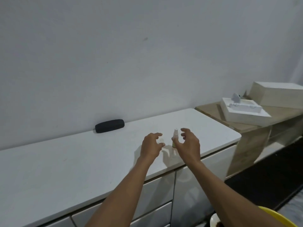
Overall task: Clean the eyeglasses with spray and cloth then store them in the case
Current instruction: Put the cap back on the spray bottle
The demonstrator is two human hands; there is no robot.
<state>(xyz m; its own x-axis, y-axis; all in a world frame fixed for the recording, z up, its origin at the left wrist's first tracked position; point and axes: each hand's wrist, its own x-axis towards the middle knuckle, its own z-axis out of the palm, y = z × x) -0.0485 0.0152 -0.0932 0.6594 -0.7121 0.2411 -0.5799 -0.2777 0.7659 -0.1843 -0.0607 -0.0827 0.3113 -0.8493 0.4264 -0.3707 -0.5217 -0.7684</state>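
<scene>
**Two bare hands hovering over a small spray bottle on a white cabinet top**

Reaching out side by side above the glossy white cabinet top (82, 163), near its front right corner. Left hand (151, 145) hanging with fingers curled and loosely spread, gripping nothing, just left of the small pale spray bottle with the white nozzle (175, 136). Right hand (188, 145) cupping around that bottle from the right, fingers bent and apart, thumb close beside the bottle's lower body; actual contact impossible to tell through the blur. Bottle standing upright between the two hands. Lying well to the left, against the plain white wall (131, 54), closed: the long black textured eyeglass case (109, 126). Sitting on a lower wooden surface to the right, apart from the cabinet: a white moulded packaging tray (246, 114) and a flat white-topped box (278, 94). Showing at the bottom right edge: a yellow rim (277, 214). Casting soft shadows on the top beneath both palms.
</scene>
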